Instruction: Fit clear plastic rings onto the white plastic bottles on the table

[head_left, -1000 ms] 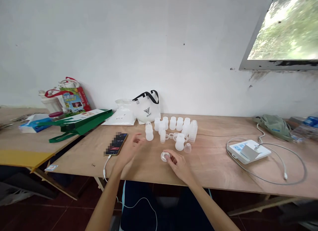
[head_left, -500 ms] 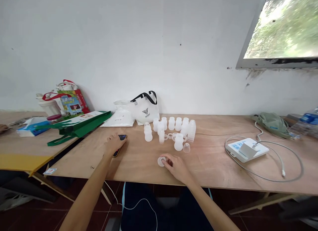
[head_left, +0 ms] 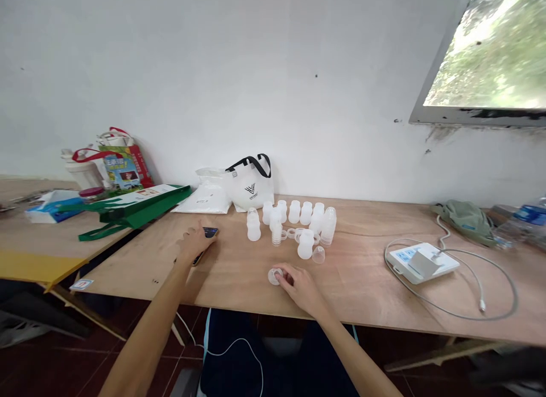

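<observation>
My left hand (head_left: pixel 193 243) lies over a dark smartphone (head_left: pixel 209 232) on the table, fingers stretched out and apart. Near the front edge, my right hand (head_left: pixel 302 286) pinches a small translucent round piece with a raised middle (head_left: pixel 273 277), which rests on the tabletop. Its exact kind is too small to make out. Beyond it stand several white baby-bottle bodies (head_left: pixel 305 249) and a stack of clear domed caps (head_left: pixel 328 226). One loose clear cap (head_left: pixel 318 255) sits in front of them. Translucent rings (head_left: pixel 291 233) lie among the bottles.
A white tote bag (head_left: pixel 255 187) and a white plastic packet (head_left: pixel 207 197) lean by the wall. To the right are a power strip (head_left: pixel 420 266) with a looped grey cable and a green cap (head_left: pixel 464 220). A green bag (head_left: pixel 136 215) spans the left tables.
The view has shifted slightly. Both hands stay in nearly the same places, the left over the phone and the right at the round piece.
</observation>
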Demonstrator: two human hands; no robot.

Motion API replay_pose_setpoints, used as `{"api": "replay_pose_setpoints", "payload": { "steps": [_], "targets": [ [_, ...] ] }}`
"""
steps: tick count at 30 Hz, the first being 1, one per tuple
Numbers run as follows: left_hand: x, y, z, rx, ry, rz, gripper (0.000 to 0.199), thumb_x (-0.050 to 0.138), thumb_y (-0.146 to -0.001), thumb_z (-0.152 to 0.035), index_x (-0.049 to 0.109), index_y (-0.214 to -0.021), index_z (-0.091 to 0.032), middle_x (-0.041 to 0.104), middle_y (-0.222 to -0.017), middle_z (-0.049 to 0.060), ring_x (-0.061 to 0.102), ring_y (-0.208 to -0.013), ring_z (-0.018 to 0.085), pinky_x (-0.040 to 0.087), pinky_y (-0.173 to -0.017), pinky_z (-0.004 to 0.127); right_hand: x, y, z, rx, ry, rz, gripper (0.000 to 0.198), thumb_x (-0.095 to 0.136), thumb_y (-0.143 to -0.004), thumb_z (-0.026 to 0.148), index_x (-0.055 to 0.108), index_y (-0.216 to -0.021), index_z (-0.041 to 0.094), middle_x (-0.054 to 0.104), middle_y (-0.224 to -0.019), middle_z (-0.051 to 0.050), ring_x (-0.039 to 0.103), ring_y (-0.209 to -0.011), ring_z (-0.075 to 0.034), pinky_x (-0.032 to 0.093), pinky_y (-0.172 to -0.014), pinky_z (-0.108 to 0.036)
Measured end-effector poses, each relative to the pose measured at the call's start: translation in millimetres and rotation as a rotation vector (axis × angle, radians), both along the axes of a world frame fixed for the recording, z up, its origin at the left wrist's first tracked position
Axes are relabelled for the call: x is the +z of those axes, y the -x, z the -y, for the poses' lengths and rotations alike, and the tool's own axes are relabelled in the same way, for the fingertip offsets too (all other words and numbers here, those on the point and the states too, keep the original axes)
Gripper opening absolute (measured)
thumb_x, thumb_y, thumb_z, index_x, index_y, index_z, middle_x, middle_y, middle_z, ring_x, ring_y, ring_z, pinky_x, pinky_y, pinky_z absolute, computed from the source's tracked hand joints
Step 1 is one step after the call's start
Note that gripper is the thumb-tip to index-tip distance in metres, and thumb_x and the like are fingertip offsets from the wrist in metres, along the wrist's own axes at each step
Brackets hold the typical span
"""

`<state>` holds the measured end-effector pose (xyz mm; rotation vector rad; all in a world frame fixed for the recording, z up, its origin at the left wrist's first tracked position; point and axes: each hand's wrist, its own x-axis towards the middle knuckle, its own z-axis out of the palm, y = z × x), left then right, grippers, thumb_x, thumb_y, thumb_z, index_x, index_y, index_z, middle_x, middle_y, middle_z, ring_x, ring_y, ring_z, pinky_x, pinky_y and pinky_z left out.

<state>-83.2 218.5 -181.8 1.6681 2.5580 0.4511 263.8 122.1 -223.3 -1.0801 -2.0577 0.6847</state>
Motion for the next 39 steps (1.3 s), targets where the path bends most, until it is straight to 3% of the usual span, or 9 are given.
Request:
{"api": "replay_pose_setpoints", "payload": {
  "steps": [3,5,9,13,20,25,33,37,39],
  "targets": [
    [21.5,-36,27,0.009,-0.246,0.024,0.081,0.056,-0.087,-0.053,0.038,-0.148,-0.004,0.050,-0.141,0.033,0.046,-0.131,0.050,0.039,-0.104,0.062,-3,0,-2,-0.043,0.043,-0.096,0.029,0.052,-0.102,0.040,0.072,-0.117,0.024,0.072,-0.091,-0.003,0.063,-0.078,-0.020,0.048,-0.073,-0.032],
    [33.2,-72,50,-0.170,-0.362,0.202,0.065,0.051,-0.093,-0.047,0.043,-0.146,-0.011,0.059,-0.135,0.023,0.056,-0.124,0.038,0.043,-0.104,0.051,-6,-1,-4,-0.090,0.081,-0.201,0.033,0.054,-0.101,0.046,0.072,-0.118,0.023,0.072,-0.091,-0.004,0.063,-0.073,-0.020,0.050,-0.071,-0.032],
    [31.8,-139,89,-0.652,-0.163,0.629,0.054,0.052,-0.095,-0.055,0.053,-0.138,-0.022,0.067,-0.124,0.010,0.064,-0.112,0.026,0.048,-0.099,0.037,-11,-2,-6,-0.154,0.140,-0.422,0.041,0.058,-0.098,0.053,0.069,-0.122,0.023,0.074,-0.096,-0.006,0.064,-0.067,-0.019,0.053,-0.065,-0.032],
    [8.9,-169,100,-0.808,-0.098,0.709,0.042,0.045,-0.100,-0.053,0.065,-0.121,-0.022,0.073,-0.111,0.007,0.067,-0.104,0.023,0.049,-0.091,0.033,-12,-2,-6,-0.133,0.175,-0.501,0.040,0.059,-0.097,0.055,0.067,-0.119,0.022,0.074,-0.104,-0.009,0.066,-0.068,-0.019,0.056,-0.064,-0.034],
    [-3.1,-179,94,-0.772,-0.203,0.722,0.033,0.043,-0.101,-0.044,0.066,-0.100,-0.021,0.074,-0.094,0.004,0.067,-0.085,0.019,0.048,-0.077,0.029,-7,1,-1,-0.083,0.164,-0.450,0.032,0.053,-0.101,0.051,0.058,-0.114,0.022,0.071,-0.082,-0.004,0.066,-0.066,-0.019,0.054,-0.063,-0.032],
    [-2.8,-184,95,-0.784,-0.256,0.580,0.028,0.042,-0.101,-0.038,0.064,-0.098,-0.021,0.071,-0.091,0.004,0.063,-0.079,0.019,0.044,-0.075,0.029,-5,1,0,-0.096,0.146,-0.440,0.028,0.053,-0.101,0.050,0.054,-0.107,0.023,0.074,-0.088,-0.005,0.067,-0.066,-0.019,0.053,-0.063,-0.032],
    [6.4,-181,100,-0.834,-0.216,0.692,0.030,0.044,-0.102,-0.041,0.068,-0.108,-0.024,0.074,-0.099,0.002,0.067,-0.087,0.019,0.048,-0.082,0.029,-4,2,0,-0.088,0.163,-0.515,0.030,0.054,-0.100,0.053,0.054,-0.104,0.023,0.073,-0.082,-0.005,0.066,-0.062,-0.019,0.051,-0.056,-0.031],
    [4.6,-178,96,-0.774,-0.231,0.749,0.031,0.048,-0.100,-0.043,0.071,-0.106,-0.024,0.074,-0.096,0.002,0.067,-0.081,0.018,0.052,-0.078,0.029,1,-3,-1,-0.067,0.137,-0.408,0.032,0.052,-0.101,0.051,0.058,-0.116,0.023,0.073,-0.095,-0.006,0.069,-0.073,-0.020,0.053,-0.063,-0.032],
    [4.2,-175,94,-0.725,-0.241,0.821,0.035,0.050,-0.098,-0.049,0.071,-0.110,-0.024,0.074,-0.103,0.004,0.067,-0.084,0.019,0.055,-0.075,0.030,5,-11,-4,-0.158,0.051,-0.325,0.034,0.050,-0.102,0.052,0.059,-0.120,0.024,0.072,-0.101,-0.007,0.068,-0.078,-0.021,0.054,-0.067,-0.034]
  ]
}}
